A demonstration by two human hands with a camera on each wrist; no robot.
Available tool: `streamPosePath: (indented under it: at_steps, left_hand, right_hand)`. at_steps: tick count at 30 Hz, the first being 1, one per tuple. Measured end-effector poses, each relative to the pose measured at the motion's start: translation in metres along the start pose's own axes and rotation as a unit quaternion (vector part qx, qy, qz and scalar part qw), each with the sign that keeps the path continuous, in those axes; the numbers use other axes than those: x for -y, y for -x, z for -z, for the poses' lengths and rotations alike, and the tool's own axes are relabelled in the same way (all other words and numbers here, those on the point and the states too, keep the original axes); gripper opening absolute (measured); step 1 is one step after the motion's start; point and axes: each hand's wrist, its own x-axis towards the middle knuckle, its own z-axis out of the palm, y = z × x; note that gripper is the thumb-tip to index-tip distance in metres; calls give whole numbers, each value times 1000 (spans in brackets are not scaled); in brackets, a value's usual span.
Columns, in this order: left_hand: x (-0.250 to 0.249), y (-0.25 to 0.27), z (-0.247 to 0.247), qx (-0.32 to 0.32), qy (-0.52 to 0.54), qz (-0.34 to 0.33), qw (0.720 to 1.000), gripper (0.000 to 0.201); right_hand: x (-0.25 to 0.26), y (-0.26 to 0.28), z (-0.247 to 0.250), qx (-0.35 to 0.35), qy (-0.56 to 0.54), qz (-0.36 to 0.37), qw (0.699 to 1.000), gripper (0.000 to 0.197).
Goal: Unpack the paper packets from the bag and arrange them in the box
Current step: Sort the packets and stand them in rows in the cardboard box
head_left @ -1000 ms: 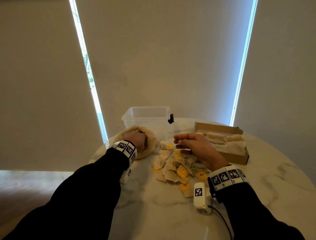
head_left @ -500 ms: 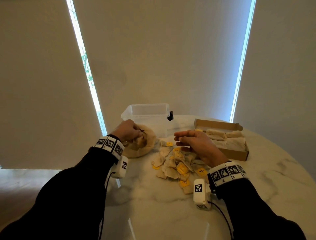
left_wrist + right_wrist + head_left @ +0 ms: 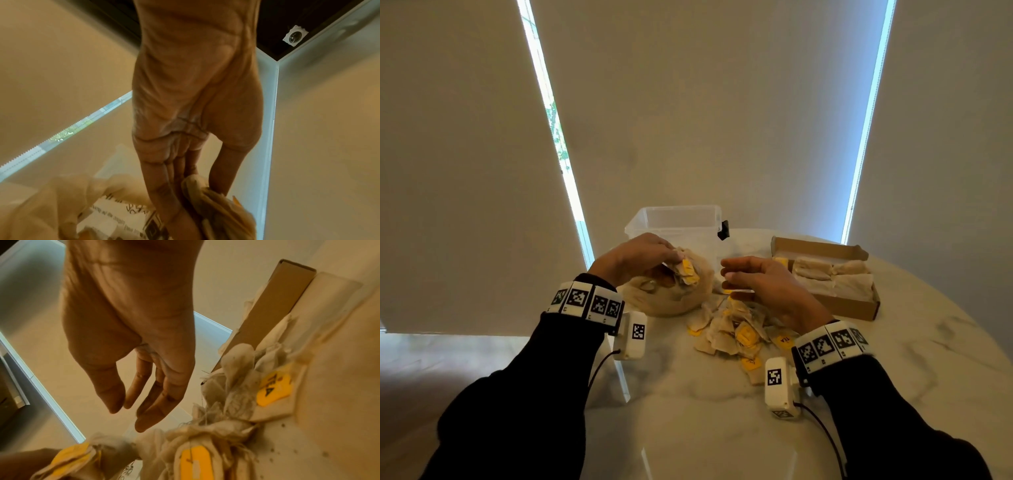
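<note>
Yellow tags (image 3: 274, 389) read "TEA". Left hand (image 3: 633, 255) pinches a clump of tea bags (image 3: 686, 270) over bag (image 3: 671, 298), frame centre; right hand (image 3: 767, 284) loosely spread, empty.

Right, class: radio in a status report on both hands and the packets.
Left hand pinching tea packets above bag. Right hand open, empty. Cardboard box partly filled.

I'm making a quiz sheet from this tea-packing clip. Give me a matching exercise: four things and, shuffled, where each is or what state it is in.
1. left hand
2. right hand
3. cardboard box
4. clear plastic tub

a. partly filled with rows of packets
b. pinching a bunch of packets above the bag
c. behind the bag, nothing visible inside
d. open, above the loose pile

Pairs: 1-b, 2-d, 3-a, 4-c
</note>
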Motion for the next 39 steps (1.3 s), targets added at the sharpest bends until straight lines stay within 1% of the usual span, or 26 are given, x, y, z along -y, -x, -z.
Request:
streamPosePath:
  at_steps: [2, 4, 5, 8, 11, 14, 16, 18, 20, 23, 25, 27, 29, 30, 33, 35, 39]
  left_hand:
    - [-3, 1, -10, 41, 16, -11, 999, 23]
    - [-6, 2, -21, 80, 41, -19, 996, 24]
    - [-7, 2, -26, 94, 50, -22, 994, 25]
    - [-6, -3, -36, 120, 48, -22, 991, 27]
    - [-7, -5, -42, 107, 20, -18, 994, 29]
    - [-5, -13, -49, 57, -27, -41, 997, 34]
    - [-6, -15, -54, 32, -36, -62, 997, 35]
    - [-11, -15, -63, 20, -33, -83, 996, 40]
    - [-19, -11, -77, 31, 7, -90, 995, 49]
    - [-27, -7, -99, 81, 83, -94, 989, 57]
    - [-26, -11, -109, 94, 141, -98, 981, 56]
    - [-24, -15, -115, 84, 201, -91, 972, 52]
    - [-22, -19, -119, 73, 246, -83, 963, 52]
    - [-22, -20, -121, 71, 265, -76, 959, 51]
    - [-20, -26, -127, 74, 313, -53, 945, 49]
    - [-17, -28, -130, 78, 330, -47, 939, 49]
    - [-5, -26, -132, 98, 351, -55, 930, 45]
  right_hand:
    - [-3, -2, -2, 15, 16, 20, 1000, 45]
    - [-5, -2, -3, 26, 43, 33, 998, 54]
    - [-6, -1, -2, 31, 58, 31, 997, 52]
    - [-4, 1, -1, 15, 118, 1, 993, 35]
    - [-2, 2, 6, -32, 141, -27, 989, 21]
    - [2, 3, 16, -96, 119, -29, 988, 7]
    - [4, 3, 22, -131, 80, -31, 988, 13]
    - [7, 4, 27, -148, 27, -31, 988, 26]
    - [10, 6, 31, -151, -27, -20, 988, 38]
    - [12, 8, 32, -156, -56, -17, 986, 47]
    - [13, 10, 34, -166, -57, -25, 984, 52]
    - [13, 10, 39, -169, -88, -33, 981, 54]
    - [15, 12, 47, -156, -130, -42, 978, 49]
    - [14, 13, 52, -144, -130, -43, 980, 44]
    - [10, 18, 62, -96, -80, -39, 991, 18]
    - [7, 21, 63, -84, -52, -41, 994, 14]
    - [1, 23, 63, -109, -37, -44, 992, 14]
